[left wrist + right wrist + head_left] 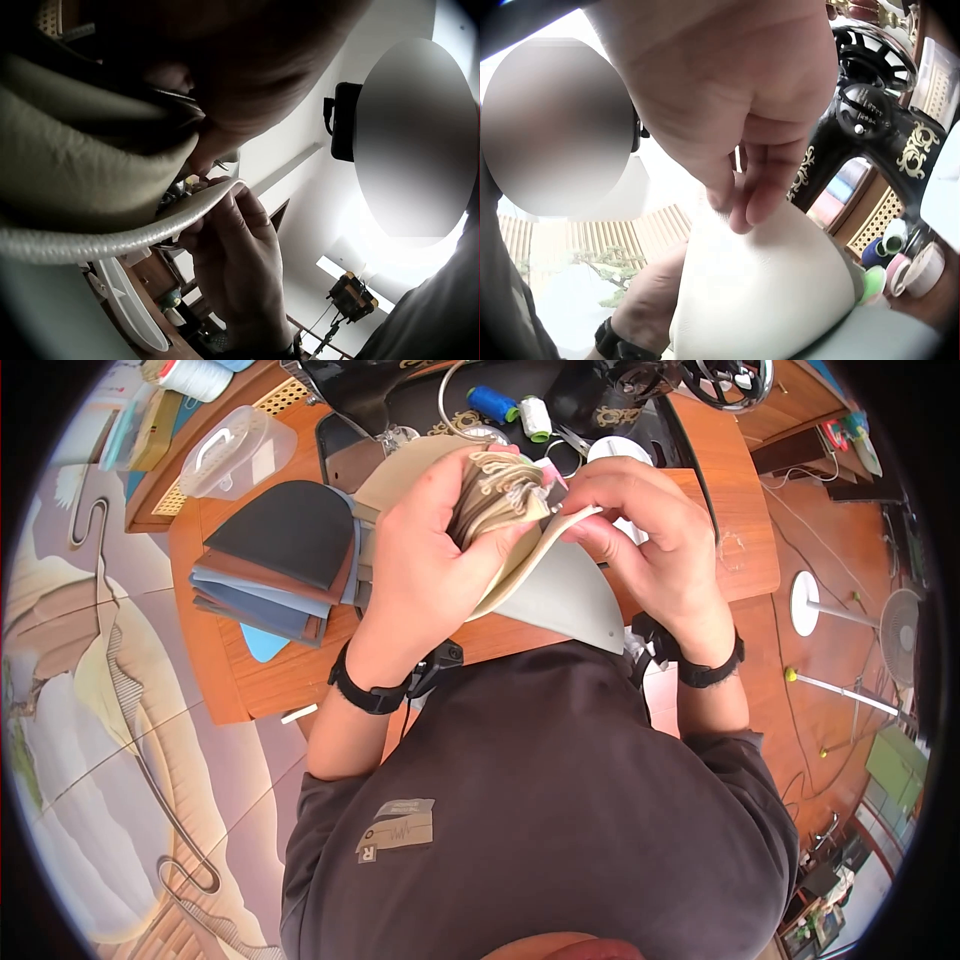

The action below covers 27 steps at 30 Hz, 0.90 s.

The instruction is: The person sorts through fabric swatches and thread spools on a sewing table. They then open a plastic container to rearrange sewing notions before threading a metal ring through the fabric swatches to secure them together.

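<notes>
My left hand (430, 555) grips a thick beige bundle (500, 495), whose folded, wavy edges face up between fingers and thumb. From the bundle a cream, leather-like piece (530, 565) curves out toward the right. My right hand (660, 545) pinches that piece's upper edge between thumb and fingers. In the right wrist view, the smooth pale face of the cream piece (765, 289) hangs below the right fingertips. The left wrist view shows its rounded edge (112, 244) running up to the pinching right hand (240, 270). A pale grey rounded piece (565, 600) lies beneath both hands.
Black, brown and blue rounded pieces (285, 540) are stacked on the wooden table (225, 670) at left. A clear plastic box (240, 455) stands behind them. Blue and white thread spools (535, 418) and scissors (570, 440) lie by the black sewing machine (866, 112).
</notes>
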Motion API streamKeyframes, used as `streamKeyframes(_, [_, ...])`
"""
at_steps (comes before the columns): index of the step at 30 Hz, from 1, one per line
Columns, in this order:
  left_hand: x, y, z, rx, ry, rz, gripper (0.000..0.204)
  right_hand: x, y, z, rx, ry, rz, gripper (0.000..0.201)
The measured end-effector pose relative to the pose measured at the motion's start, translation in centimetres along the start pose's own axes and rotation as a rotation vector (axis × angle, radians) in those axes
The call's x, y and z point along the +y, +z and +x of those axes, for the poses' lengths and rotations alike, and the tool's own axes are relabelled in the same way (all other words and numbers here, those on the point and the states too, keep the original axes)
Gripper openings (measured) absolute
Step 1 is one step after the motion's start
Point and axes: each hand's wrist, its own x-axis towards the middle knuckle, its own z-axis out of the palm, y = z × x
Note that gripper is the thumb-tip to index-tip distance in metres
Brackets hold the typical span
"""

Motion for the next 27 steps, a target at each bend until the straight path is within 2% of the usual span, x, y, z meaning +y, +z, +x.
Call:
streamKeyframes(1, [-0.4,0.3,0.1,0.069,0.078,-0.003,0.042,-0.1,0.1,0.0,0.012,-0.011,0.003,0.018])
streamKeyframes(4, [0.0,-0.4,0.1,-0.013,0.052,-0.016,0.049,-0.1,0.6,0.2,0.031,-0.066,0.055,0.016])
streamKeyframes(5, [0.2,-0.7,-0.1,0.014,0.074,0.103,0.052,0.2,0.5,0.2,0.031,-0.095,0.096,0.015])
streamKeyframes(7, [0.1,-1.1,0.0,-0.044,0.086,0.183,0.051,0.2,0.3,0.2,0.005,-0.087,0.192,0.013])
streamKeyframes(8, [0.1,-1.3,0.1,-0.064,0.088,0.232,0.05,0.4,0.3,0.1,-0.006,-0.106,0.155,0.013])
streamKeyframes(10, [0.4,-1.0,-0.1,-0.062,0.112,0.194,0.047,-0.6,0.5,-0.5,-0.05,0.192,0.367,0.014])
streamKeyframes(13, [-0.4,-0.7,-0.2,-0.019,0.145,0.272,0.047,-0.6,0.3,-0.8,-0.1,0.303,0.421,0.017])
streamKeyframes(16, [-0.7,-0.7,-0.2,-0.029,0.147,0.24,0.044,-0.3,-0.3,-0.8,-0.166,0.305,0.409,0.015])
streamKeyframes(19, [-0.6,-0.7,-0.2,-0.055,0.159,0.248,0.041,-0.2,-0.7,-0.8,-0.214,0.394,0.465,0.014])
streamKeyframes(22, [-0.5,-0.9,-0.1,-0.062,0.123,0.214,0.041,-1.2,1.0,-0.2,-0.003,0.35,0.545,0.016])
streamKeyframes(27, [-1.3,-0.8,0.0,-0.05,0.055,0.099,0.032,-0.3,0.8,-0.6,-0.036,0.343,0.586,0.02])
